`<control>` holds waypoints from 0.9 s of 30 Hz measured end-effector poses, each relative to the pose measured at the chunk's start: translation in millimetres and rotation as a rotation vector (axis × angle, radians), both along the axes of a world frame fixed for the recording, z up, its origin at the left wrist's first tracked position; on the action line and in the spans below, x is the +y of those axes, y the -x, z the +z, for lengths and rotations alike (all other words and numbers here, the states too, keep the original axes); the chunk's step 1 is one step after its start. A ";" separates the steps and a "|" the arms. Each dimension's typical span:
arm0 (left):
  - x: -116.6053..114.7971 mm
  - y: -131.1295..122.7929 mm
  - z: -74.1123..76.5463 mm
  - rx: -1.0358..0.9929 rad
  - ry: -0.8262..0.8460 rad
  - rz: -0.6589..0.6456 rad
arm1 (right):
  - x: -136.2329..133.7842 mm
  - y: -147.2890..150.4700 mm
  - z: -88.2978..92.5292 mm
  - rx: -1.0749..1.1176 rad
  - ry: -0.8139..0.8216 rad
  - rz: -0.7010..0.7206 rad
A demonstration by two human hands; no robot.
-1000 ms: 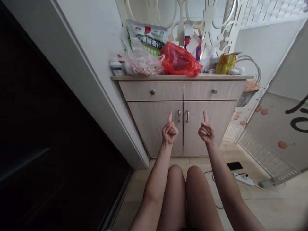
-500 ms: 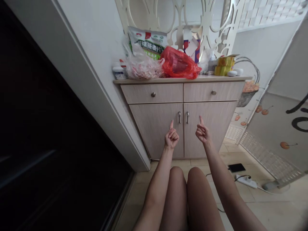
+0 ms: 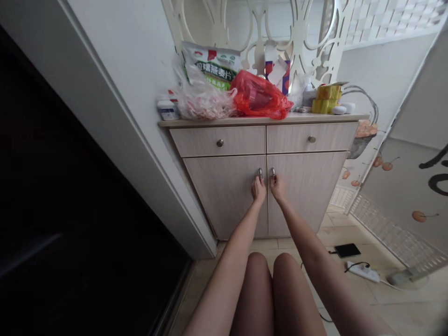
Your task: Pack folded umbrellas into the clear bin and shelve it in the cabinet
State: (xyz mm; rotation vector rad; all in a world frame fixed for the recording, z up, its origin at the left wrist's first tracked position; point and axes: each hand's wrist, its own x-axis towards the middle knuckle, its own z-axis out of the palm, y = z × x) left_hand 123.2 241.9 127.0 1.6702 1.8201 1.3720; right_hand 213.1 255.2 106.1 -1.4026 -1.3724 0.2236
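A pale wood-grain cabinet stands in front of me, its left door [image 3: 224, 196] and right door [image 3: 304, 196] both closed. My left hand [image 3: 258, 189] is curled around the lower part of the left door handle [image 3: 260, 172]. On the other side of the middle gap, my right hand [image 3: 276, 188] grips the right door handle [image 3: 273, 171]. The upper ends of both metal handles show above my fingers; the fingertips are partly hidden. Over the doors are two shut drawers, each with a round knob [image 3: 220, 143].
On the cabinet top [image 3: 245, 122] lie a red plastic bag [image 3: 261, 95], a clear bag [image 3: 206, 100], a food packet [image 3: 217, 63], a white jar [image 3: 168, 109] and yellow packs [image 3: 326, 99]. A phone-like device [image 3: 347, 250] and a power strip [image 3: 363, 271] rest on the floor at right.
Both hands were pointing with index fingers out, apart from the handles. They have moved inward and closed on the two door handles. The view has shifted slightly.
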 end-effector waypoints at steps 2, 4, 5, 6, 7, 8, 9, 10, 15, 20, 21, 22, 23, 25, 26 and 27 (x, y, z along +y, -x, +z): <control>-9.0 4.4 -7.1 0.019 -0.023 0.000 | -7.1 0.5 -5.3 0.024 -0.035 0.002; -21.2 9.7 -16.2 0.027 -0.076 0.004 | -22.5 -2.5 -12.1 0.030 -0.061 0.008; -28.4 12.8 -21.2 0.029 -0.114 0.008 | -32.9 -5.4 -15.7 0.033 -0.079 0.015; -36.4 16.3 -26.4 0.030 -0.157 0.016 | -44.8 -9.2 -19.3 0.038 -0.104 0.026; -45.2 20.6 -31.6 0.031 -0.200 0.026 | -58.0 -13.8 -22.7 0.043 -0.132 0.039; -54.9 25.6 -36.7 0.034 -0.239 0.036 | -72.1 -19.1 -25.7 0.049 -0.162 0.054; -65.3 31.6 -41.4 0.039 -0.277 0.046 | -86.9 -25.1 -28.2 0.054 -0.189 0.067; -76.4 38.5 -45.6 0.044 -0.313 0.057 | -102.1 -31.5 -30.2 0.057 -0.209 0.076; -135.9 83.5 -57.6 0.023 -0.439 0.140 | -174.9 -68.8 -33.2 0.037 -0.193 -0.012; -187.7 133.1 -59.7 0.018 -0.424 0.262 | -230.5 -112.7 -34.1 0.013 -0.139 -0.106; -196.2 143.2 -59.9 0.023 -0.418 0.294 | -240.0 -121.8 -34.4 0.013 -0.124 -0.118; -204.1 153.7 -59.9 0.028 -0.413 0.327 | -249.1 -130.9 -34.8 0.010 -0.109 -0.138; -211.5 164.6 -59.8 0.033 -0.408 0.360 | -258.0 -140.0 -35.2 0.002 -0.094 -0.163; -224.8 188.1 -59.0 0.034 -0.406 0.427 | -274.7 -158.8 -36.7 -0.028 -0.076 -0.225; -230.7 200.7 -58.3 0.032 -0.408 0.461 | -282.5 -168.8 -38.0 -0.043 -0.075 -0.274; -236.1 213.8 -57.3 0.028 -0.409 0.493 | -289.6 -179.3 -39.7 -0.057 -0.075 -0.328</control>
